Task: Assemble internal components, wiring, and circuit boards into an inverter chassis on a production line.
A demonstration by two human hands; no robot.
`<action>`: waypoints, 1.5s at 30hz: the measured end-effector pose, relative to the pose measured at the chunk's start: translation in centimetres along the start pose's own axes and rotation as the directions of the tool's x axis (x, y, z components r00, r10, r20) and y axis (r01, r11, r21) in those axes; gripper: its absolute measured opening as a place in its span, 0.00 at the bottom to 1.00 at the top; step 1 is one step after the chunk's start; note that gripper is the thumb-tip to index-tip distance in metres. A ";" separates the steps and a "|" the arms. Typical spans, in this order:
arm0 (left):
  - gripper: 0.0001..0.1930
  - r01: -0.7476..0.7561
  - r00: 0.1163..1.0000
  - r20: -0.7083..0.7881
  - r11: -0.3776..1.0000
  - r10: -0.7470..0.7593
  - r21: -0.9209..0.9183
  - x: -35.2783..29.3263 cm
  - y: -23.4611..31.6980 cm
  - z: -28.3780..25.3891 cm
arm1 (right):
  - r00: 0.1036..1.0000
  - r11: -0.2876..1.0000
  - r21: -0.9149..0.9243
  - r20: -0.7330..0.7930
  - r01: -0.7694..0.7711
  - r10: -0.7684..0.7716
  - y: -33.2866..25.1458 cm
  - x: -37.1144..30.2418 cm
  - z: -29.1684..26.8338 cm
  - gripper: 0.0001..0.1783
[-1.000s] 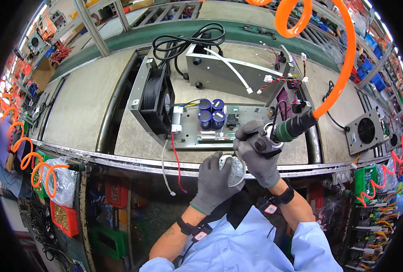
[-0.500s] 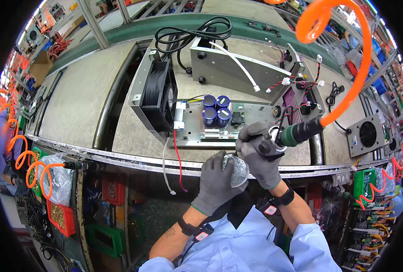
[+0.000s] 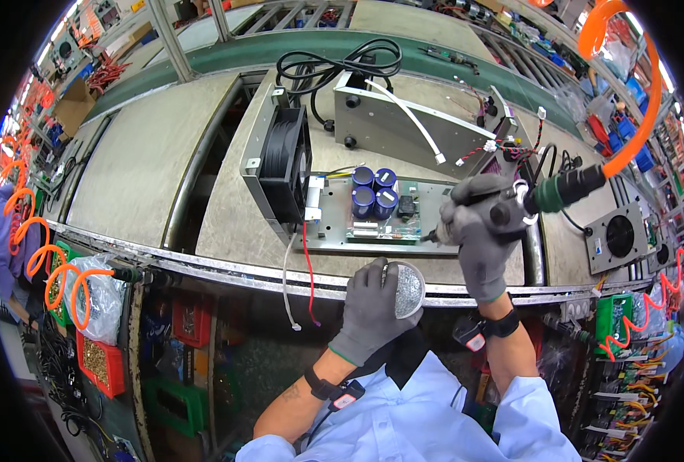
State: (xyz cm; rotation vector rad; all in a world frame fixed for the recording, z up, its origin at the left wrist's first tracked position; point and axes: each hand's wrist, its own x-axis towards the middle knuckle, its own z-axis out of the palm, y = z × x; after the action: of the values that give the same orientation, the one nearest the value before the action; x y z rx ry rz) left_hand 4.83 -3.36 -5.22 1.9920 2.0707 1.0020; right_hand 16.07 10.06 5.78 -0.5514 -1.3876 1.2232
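a coiled orange hose (image 3: 45, 254) hangs at the left edge beside a clear plastic bag (image 3: 99, 296). below them sit a red bin (image 3: 99, 366) and a green bin (image 3: 176, 400). a black power cable (image 3: 334, 65) lies coiled at upper centre.

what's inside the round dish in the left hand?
The round dish, cupped in the gloved left hand, holds a heap of small silvery parts, likely screws. The fingers cover its left rim; the bottom is hidden.

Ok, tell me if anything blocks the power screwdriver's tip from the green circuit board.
Nothing visible does: the right hand holds the black power screwdriver with its tip at the green circuit board's right edge; blue capacitors stand clear, further left.
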 end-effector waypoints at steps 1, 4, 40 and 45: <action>0.44 -0.009 1.000 0.001 1.000 0.009 0.011 0.0 0.0 -0.1 | 0.999 0.992 -0.122 0.009 0.040 -0.039 -0.3 0.9 -0.2 0.22; 0.44 -0.033 0.999 -0.029 0.999 0.034 0.018 0.2 0.1 -0.1 | 0.993 0.986 -0.119 -0.016 0.118 -0.120 0.1 2.1 0.2 0.23; 0.41 -0.123 0.985 -0.126 0.992 0.119 -0.025 -0.2 -0.5 0.2 | 0.993 0.996 -0.092 0.114 -0.018 0.029 2.0 -3.5 1.5 0.19; 0.41 -0.102 0.992 -0.080 0.995 0.101 -0.008 -0.2 -0.4 0.0 | 0.988 0.986 -0.149 0.139 0.080 -0.060 1.8 -3.3 0.7 0.21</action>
State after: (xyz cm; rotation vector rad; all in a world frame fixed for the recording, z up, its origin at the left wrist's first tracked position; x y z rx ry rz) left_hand 4.49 -3.55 -5.52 2.1040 2.0147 1.1267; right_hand 15.69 7.56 2.89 -0.5294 -1.6123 1.1193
